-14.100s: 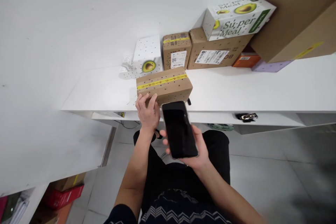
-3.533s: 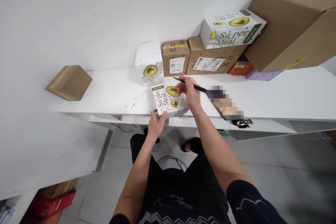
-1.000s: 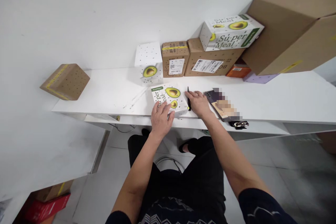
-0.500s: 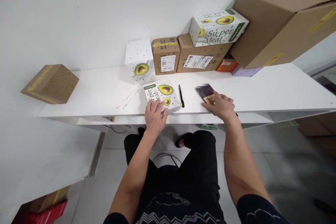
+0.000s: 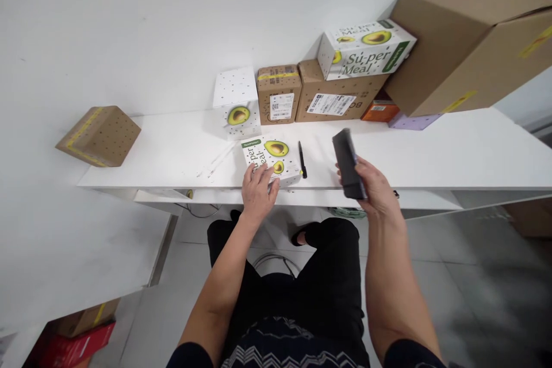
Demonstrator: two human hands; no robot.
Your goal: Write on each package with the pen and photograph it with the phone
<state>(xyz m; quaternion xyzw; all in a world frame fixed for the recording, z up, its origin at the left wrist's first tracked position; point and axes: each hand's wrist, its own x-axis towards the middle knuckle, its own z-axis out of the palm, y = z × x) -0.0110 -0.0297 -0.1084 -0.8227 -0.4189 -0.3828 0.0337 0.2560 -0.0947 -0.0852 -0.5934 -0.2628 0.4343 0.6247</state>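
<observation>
My right hand [image 5: 376, 188] is closed around a smartphone [image 5: 347, 164], held above the front part of the white desk [image 5: 164, 149]. The phone's dark screen is tilted up toward me. My left hand [image 5: 259, 191] lies with its fingers spread on a white avocado-print box [image 5: 276, 152] near the desk's front edge. A black pen [image 5: 302, 160] rests on the desk just right of that box, between my two hands.
Behind stand a white avocado box [image 5: 236, 103], a small brown carton [image 5: 279, 95] and a wider carton [image 5: 332, 104] carrying another Su-per Meal box [image 5: 366, 52]. At right looms a large cardboard box [image 5: 452, 40]. A tilted brown box [image 5: 101, 137] sits at the left end.
My right hand has lifted the phone off the desk and turned it, so its dark screen shows instead of its back. The left hand stays on the box. The whole view has shifted slightly.
</observation>
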